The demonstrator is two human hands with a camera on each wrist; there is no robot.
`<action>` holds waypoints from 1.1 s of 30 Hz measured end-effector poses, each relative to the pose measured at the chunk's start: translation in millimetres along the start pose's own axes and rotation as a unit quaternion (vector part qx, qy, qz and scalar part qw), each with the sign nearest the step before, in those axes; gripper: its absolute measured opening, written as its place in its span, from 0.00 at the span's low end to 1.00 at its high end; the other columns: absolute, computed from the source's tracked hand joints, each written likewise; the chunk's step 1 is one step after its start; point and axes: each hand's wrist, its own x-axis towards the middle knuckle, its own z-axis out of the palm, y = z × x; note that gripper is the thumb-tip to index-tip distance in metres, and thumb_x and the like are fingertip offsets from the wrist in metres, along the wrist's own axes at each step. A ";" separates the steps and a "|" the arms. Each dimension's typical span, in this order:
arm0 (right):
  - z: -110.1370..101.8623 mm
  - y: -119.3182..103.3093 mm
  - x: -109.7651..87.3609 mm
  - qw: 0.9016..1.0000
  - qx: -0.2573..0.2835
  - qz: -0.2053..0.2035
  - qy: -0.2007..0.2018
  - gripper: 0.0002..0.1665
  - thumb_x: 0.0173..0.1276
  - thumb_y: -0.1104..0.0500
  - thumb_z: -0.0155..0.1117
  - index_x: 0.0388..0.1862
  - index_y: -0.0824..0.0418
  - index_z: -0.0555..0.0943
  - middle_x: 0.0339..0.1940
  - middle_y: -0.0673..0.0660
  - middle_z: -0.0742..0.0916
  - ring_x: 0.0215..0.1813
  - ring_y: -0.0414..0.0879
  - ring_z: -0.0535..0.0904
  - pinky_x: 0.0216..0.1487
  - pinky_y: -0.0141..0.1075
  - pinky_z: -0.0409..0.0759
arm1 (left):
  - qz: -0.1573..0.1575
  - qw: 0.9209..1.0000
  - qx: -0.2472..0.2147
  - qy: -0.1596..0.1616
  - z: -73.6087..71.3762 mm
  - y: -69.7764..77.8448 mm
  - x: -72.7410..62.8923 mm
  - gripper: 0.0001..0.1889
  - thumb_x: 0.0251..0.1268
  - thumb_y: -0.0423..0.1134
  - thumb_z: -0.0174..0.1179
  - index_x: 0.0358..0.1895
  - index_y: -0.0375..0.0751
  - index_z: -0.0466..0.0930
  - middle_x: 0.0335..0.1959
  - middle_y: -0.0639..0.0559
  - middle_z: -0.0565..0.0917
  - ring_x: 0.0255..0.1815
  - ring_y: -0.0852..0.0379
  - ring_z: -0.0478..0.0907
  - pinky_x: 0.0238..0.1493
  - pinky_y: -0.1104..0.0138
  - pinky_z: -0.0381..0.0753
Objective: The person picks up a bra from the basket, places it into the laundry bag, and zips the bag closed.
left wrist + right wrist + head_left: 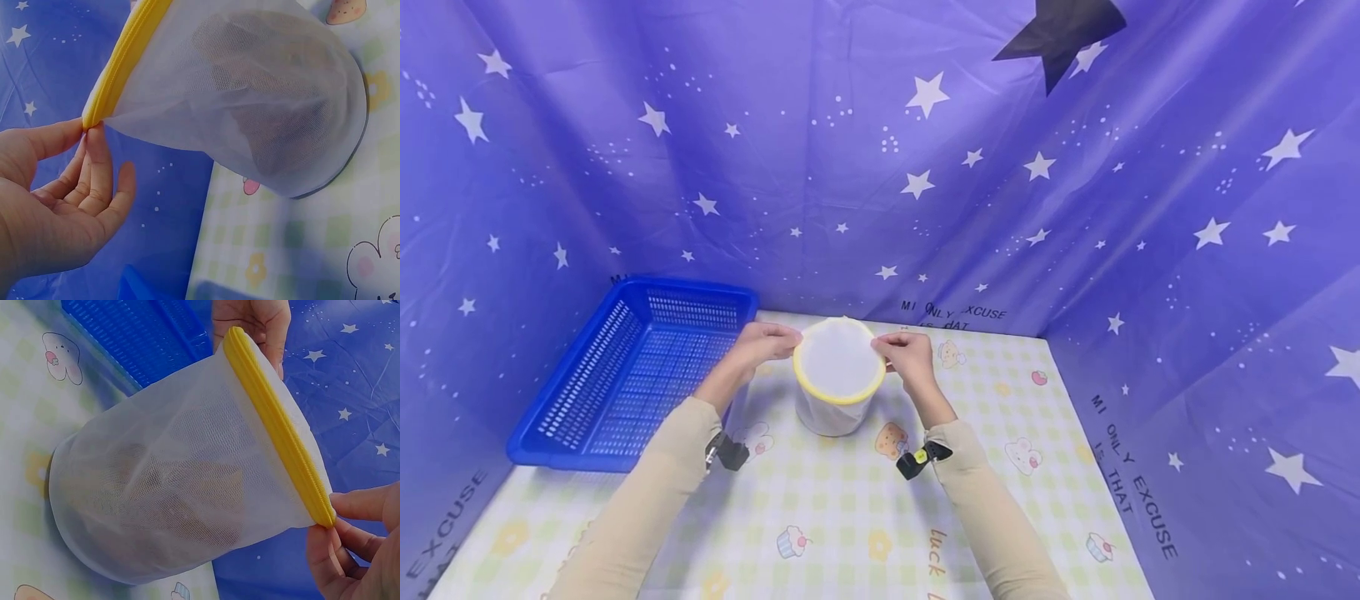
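A white mesh laundry bag (841, 358), round like a drum with a yellow zipper (281, 428) around its top rim, stands upright on the tablecloth. Through the mesh show dim brownish and dark shapes (284, 125), their kind blurred by the fabric. My left hand (765, 343) pinches the left side of the yellow rim between thumb and forefinger, its other fingers loosely bent. On the opposite side, my right hand (912, 357) pinches the rim the same way. The zipper runs closed along the stretch seen in the right wrist view.
To the left of the bag sits a blue plastic basket (561, 450) with slotted walls. A checked tablecloth (835, 508) with cartoon prints covers the table. Purple starry curtains (850, 192) hang behind and at both sides.
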 end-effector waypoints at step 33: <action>5.3 11.7 6.0 0.999 -0.023 0.022 -0.005 0.11 0.66 0.61 0.70 0.42 0.68 0.88 0.35 0.58 0.89 0.25 0.38 0.80 0.32 0.39 0.88 | -0.023 0.998 0.050 -0.028 -3.1 -1.4 -6.9 0.24 0.75 0.40 0.58 0.66 0.26 0.72 0.62 0.30 0.81 0.64 0.36 0.79 0.69 0.51 0.77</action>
